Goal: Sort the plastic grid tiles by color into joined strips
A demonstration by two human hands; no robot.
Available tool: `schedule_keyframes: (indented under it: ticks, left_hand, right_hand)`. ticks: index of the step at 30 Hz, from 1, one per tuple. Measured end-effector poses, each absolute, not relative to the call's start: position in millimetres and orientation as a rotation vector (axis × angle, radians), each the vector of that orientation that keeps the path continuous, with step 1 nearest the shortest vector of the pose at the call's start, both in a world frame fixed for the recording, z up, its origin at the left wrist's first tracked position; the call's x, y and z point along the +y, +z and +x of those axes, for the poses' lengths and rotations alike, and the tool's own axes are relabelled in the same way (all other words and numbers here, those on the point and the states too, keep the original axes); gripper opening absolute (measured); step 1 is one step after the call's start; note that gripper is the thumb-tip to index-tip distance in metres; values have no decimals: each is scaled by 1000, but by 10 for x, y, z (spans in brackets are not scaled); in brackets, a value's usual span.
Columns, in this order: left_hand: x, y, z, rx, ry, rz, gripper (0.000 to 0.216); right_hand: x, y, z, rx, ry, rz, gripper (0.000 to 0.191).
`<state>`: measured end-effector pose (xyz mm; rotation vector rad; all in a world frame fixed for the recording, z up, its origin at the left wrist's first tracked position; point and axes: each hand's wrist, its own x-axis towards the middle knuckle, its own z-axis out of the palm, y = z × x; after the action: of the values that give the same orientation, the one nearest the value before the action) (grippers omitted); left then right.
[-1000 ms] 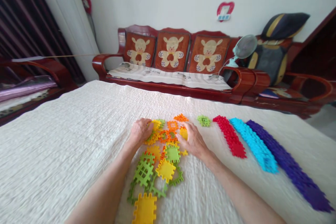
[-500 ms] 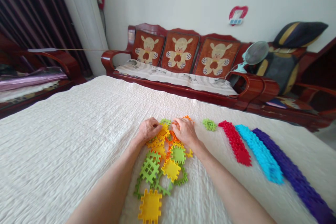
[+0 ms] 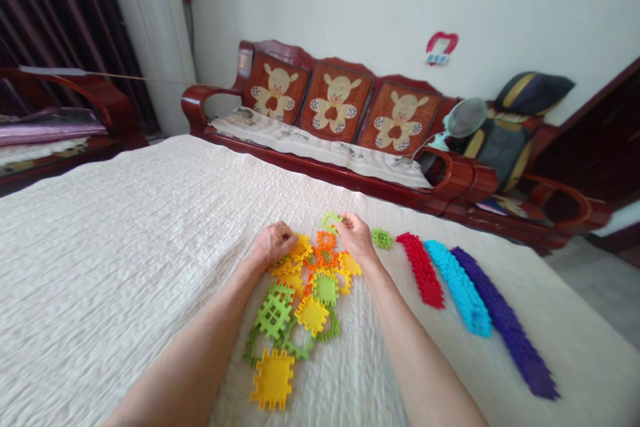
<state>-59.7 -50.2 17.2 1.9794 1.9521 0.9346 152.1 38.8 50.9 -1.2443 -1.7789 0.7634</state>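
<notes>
My right hand [image 3: 356,237] pinches a green interlocking tile [image 3: 330,221] with an open middle, raised at the far end of a loose pile. On the pile's left side, my left hand [image 3: 274,242] has its fingers closed at the edge of a yellow interlocking tile [image 3: 303,249]. Between and below the hands lie orange tiles [image 3: 327,257], a solid green tile [image 3: 325,288], a green lattice tile [image 3: 274,315] and more yellow ones, several overlapping. The nearest yellow tile [image 3: 273,379] lies flat by itself at the front.
Right of my right hand, a green tile [image 3: 382,238] lies at the head of a red row [image 3: 421,270], with a light blue row [image 3: 457,287] and a purple row [image 3: 505,320] alongside. Everything rests on a quilted white cover [image 3: 150,233]. Behind it stand a wooden sofa [image 3: 310,160] and a fan [image 3: 465,119].
My right hand has lifted a green tile from the far end of the pile, uncovering orange and yellow tiles. My left hand stays by the yellow tile. The view has shifted slightly.
</notes>
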Motion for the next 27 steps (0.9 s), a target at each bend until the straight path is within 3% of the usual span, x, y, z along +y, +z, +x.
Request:
schedule_keyframes:
  ticks: [7, 13, 27]
  left_hand:
    - [-479, 125, -627, 1931, 943, 2001, 33]
    - [-484, 138, -626, 1929, 949, 2006, 35]
    - [-524, 177, -616, 1912, 988, 1943, 32]
  right_hand:
    - [203, 187, 2618, -1658, 511, -1581, 44]
    - [58, 35, 2727, -1801, 177, -1458, 54]
    - [-62, 12, 2642, -1845, 162, -1382, 46]
